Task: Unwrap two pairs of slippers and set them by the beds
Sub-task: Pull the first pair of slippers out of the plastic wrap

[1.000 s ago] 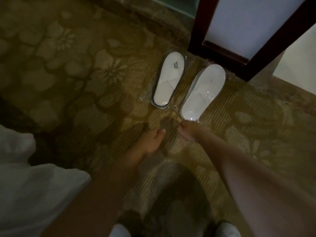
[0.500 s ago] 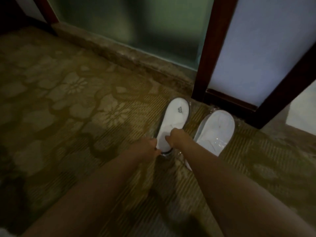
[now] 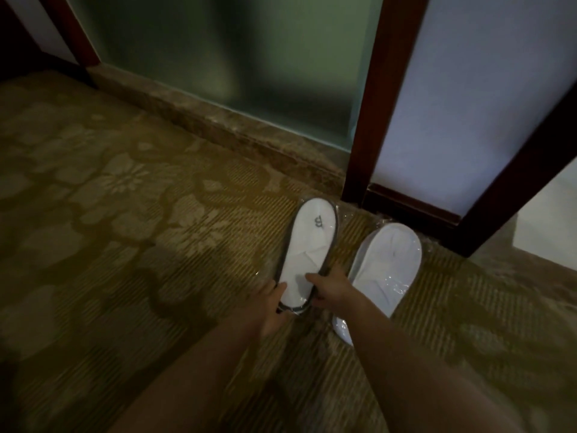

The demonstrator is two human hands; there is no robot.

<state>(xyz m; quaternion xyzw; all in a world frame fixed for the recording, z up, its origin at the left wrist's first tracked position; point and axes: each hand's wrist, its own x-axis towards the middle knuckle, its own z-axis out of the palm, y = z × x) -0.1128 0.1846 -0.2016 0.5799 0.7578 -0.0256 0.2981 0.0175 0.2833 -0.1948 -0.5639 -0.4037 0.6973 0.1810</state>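
Two packs of white slippers in clear plastic lie side by side on the patterned carpet. The left slipper pack point(image 3: 310, 242) has a grey edge and a small logo near its far end. My left hand point(image 3: 273, 303) grips its near end from the left side, and my right hand point(image 3: 331, 287) grips the same end from the right, thumb on top. The right slipper pack point(image 3: 385, 267) lies untouched just beyond my right wrist, partly hidden by my forearm.
A dark wooden door frame point(image 3: 371, 120) and an open door panel point(image 3: 487, 98) stand just behind the slippers. A frosted glass wall point(image 3: 237, 57) on a stone sill point(image 3: 218, 126) runs along the back. Patterned carpet point(image 3: 109, 229) spreads to the left.
Both hands reached forward from above the carpet and took hold of the near end of the left slipper pack. The view tilted up toward the door and glass wall.
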